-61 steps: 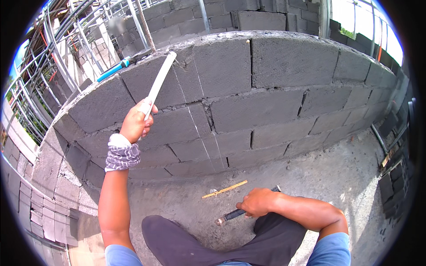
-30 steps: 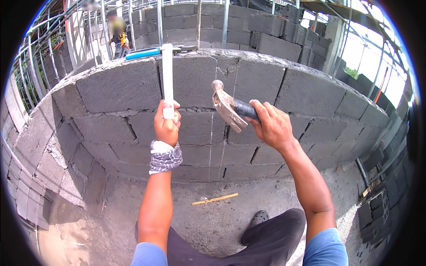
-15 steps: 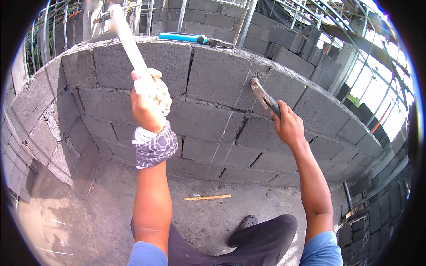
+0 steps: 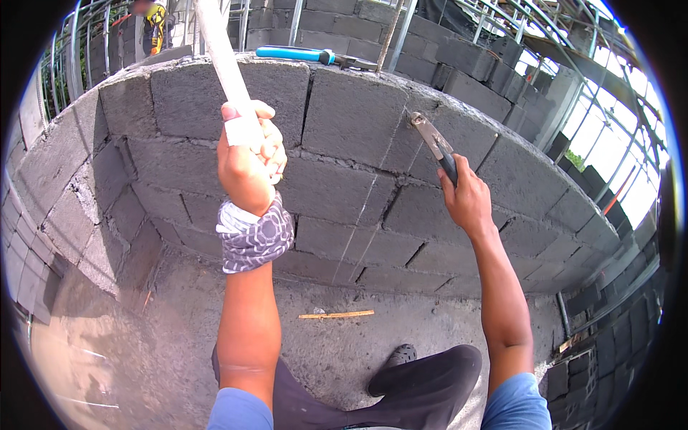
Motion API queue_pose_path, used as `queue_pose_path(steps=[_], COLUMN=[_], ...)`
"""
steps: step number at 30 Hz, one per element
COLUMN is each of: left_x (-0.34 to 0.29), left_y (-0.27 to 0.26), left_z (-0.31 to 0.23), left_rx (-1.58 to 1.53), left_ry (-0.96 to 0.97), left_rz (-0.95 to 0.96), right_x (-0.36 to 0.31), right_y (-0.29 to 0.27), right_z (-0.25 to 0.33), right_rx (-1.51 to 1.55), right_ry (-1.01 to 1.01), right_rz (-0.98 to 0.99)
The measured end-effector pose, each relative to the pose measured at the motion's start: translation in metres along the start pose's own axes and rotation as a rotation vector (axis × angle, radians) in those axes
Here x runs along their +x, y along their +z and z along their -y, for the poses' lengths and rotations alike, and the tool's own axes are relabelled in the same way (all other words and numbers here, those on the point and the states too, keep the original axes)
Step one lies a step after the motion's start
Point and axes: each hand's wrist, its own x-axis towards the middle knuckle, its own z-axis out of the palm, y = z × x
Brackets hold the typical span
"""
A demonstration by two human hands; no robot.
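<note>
My left hand (image 4: pixel 249 158) is wrapped round a long pale stick-like handle (image 4: pixel 221 50), raised in front of the wall. The handle's far end runs out of the picture at the top. My right hand (image 4: pixel 467 199) grips the dark handle of a metal tool (image 4: pixel 432 136) with a rounded tip; its exact kind is unclear. That tip meets the grey block wall (image 4: pixel 351 122) at a small chipped spot, beside two chalk lines running down the blocks. Blue-handled pliers (image 4: pixel 295 54) lie on top of the wall.
A thin wooden strip (image 4: pixel 337 314) lies on the concrete floor (image 4: pixel 301 351) near my shoe (image 4: pixel 400 358). A steel rod (image 4: pixel 391 36) stands upright behind the wall's top. Metal scaffolding (image 4: pixel 602 79) rises at the far right. Another person (image 4: pixel 153 27) is at the far left.
My left hand has shifted slightly right, and the pale handle's far end has gone out of view. The tool in my right hand has tilted and its tip moved slightly up and right.
</note>
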Motion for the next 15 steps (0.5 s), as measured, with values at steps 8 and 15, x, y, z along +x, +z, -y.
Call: queue_pose_path(steps=[8,15], left_x=[0.001,0.004], left_y=[0.002,-0.006], left_z=[0.002,-0.002], left_rx=[0.001,-0.015], left_ry=[0.001,0.026], left_rz=[-0.007,-0.005], right_x=[-0.001,-0.014], right_y=[0.019,0.019], right_z=[0.009,0.017], right_rx=[0.021,0.123], right_ry=[0.077,0.069], right_rz=[-0.009,-0.138])
